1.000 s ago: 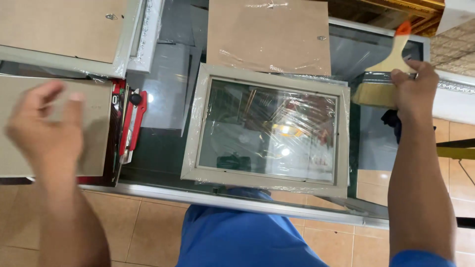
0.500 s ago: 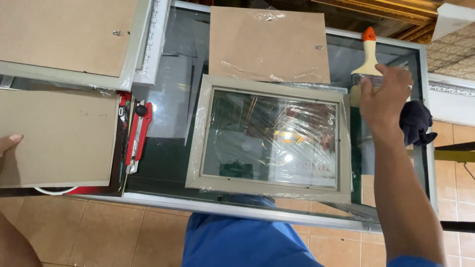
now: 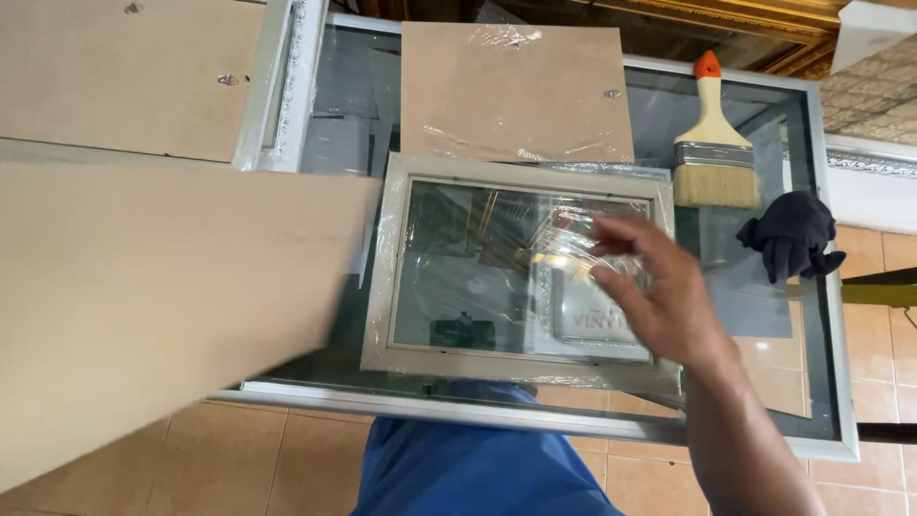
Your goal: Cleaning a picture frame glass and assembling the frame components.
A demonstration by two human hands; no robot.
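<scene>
A pale grey picture frame [image 3: 382, 287] with glass, wrapped in clear film, lies on a glass-topped table [image 3: 817, 382]. My right hand [image 3: 650, 287] hovers over the frame's right half with its fingers spread and nothing in it. A large brown board [image 3: 162, 296] fills the left of the view, tilted up close to the camera, with its right edge at the frame's left side. My left hand is not visible; it may be behind that board. A flat paintbrush [image 3: 714, 153] with an orange-tipped handle lies on the glass at the far right.
A smaller brown backing board [image 3: 516, 91] under film lies just beyond the frame. Another board in a white frame [image 3: 115, 67] sits at the far left. A dark cloth [image 3: 788, 234] lies beside the brush. My blue clothing [image 3: 478, 459] is below the table's near edge.
My right hand let go of the brush, which now lies on the glass, and came over the frame. The big brown board on the left rose and swung towards the frame, hiding my left hand.
</scene>
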